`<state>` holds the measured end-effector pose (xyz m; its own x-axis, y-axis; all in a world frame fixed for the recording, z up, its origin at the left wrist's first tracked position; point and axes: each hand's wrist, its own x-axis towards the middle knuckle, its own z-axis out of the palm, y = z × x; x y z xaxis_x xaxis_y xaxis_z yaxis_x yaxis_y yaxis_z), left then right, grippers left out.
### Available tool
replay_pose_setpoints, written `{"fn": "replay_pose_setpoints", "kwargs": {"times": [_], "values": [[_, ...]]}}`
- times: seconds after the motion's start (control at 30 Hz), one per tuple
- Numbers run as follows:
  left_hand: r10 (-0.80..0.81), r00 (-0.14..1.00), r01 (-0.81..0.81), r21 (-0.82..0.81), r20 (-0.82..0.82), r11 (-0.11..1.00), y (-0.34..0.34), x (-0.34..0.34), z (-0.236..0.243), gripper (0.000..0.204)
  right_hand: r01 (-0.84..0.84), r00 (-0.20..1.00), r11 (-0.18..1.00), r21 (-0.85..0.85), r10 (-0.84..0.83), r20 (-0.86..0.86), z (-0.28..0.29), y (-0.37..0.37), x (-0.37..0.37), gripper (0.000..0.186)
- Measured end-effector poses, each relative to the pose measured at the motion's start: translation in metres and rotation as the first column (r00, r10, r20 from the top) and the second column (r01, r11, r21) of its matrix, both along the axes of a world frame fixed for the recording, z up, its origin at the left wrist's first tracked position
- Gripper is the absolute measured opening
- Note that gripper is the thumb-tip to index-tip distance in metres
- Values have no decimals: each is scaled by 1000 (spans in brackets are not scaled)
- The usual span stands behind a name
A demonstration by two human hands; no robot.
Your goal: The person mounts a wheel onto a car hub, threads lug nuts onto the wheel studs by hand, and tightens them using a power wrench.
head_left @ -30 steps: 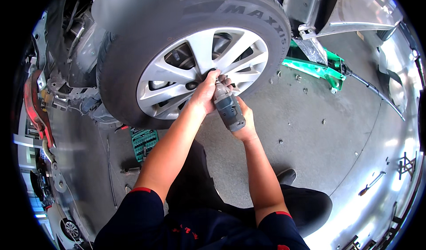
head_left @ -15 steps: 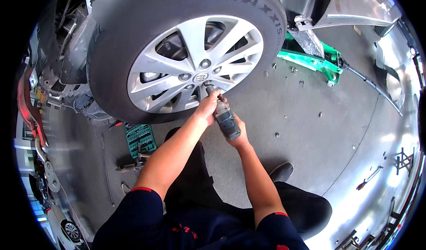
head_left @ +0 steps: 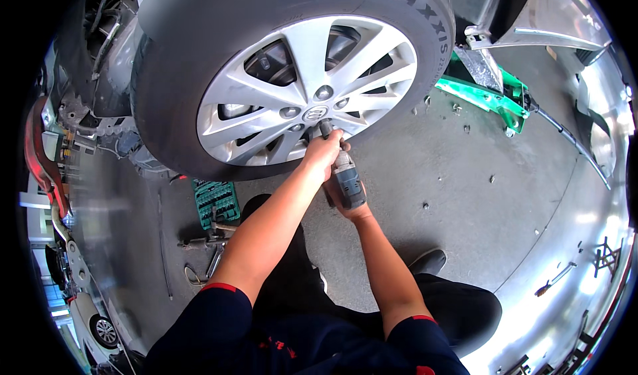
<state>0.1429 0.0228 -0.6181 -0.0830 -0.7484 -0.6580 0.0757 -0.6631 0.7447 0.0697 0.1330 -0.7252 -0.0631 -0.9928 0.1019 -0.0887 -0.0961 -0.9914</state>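
Both my hands are on a dark grey impact wrench (head_left: 347, 181) that points at a silver multi-spoke car wheel (head_left: 309, 62). My left hand (head_left: 324, 152) is closed around the wrench's front end, just behind the socket (head_left: 325, 129). Gripping the tool farther back is my right hand (head_left: 350, 209), its fingers mostly hidden by the tool body. The socket sits at the lower right lug position beside the centre cap (head_left: 315, 114); whether it is seated on a nut cannot be made out. Other lug nuts (head_left: 323, 93) show around the cap. A black tyre (head_left: 173, 102) surrounds the wheel.
A green floor jack (head_left: 485, 96) with a long handle stands right of the tyre. An open teal socket case (head_left: 216, 202) lies at left, with a hammer (head_left: 223, 226) and other tools nearer me. A screwdriver-like tool (head_left: 555, 280) lies on the floor at right.
The wheel and floor items have shifted rightward in view, while my hands and the wrench have moved slightly right with them. The wrench stands a little more upright in the picture. Both hands keep hold.
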Motion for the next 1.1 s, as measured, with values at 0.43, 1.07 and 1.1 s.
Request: {"fn": "replay_pose_setpoints", "kwargs": {"times": [0.43,1.07,1.1], "values": [[6,998,0,-105,54,994,-3,7,5,34,51,993,974,-220,-73,-93,15,-7,-16,30],[-33,964,38,15,-263,999,-13,17,4,27,72,993,982,-173,-86,-76,12,-17,-4,32],[-34,964,39,15,-263,999,-13,16,5,27,62,998,997,-51,-63,-7,14,-17,-3,31]]}}
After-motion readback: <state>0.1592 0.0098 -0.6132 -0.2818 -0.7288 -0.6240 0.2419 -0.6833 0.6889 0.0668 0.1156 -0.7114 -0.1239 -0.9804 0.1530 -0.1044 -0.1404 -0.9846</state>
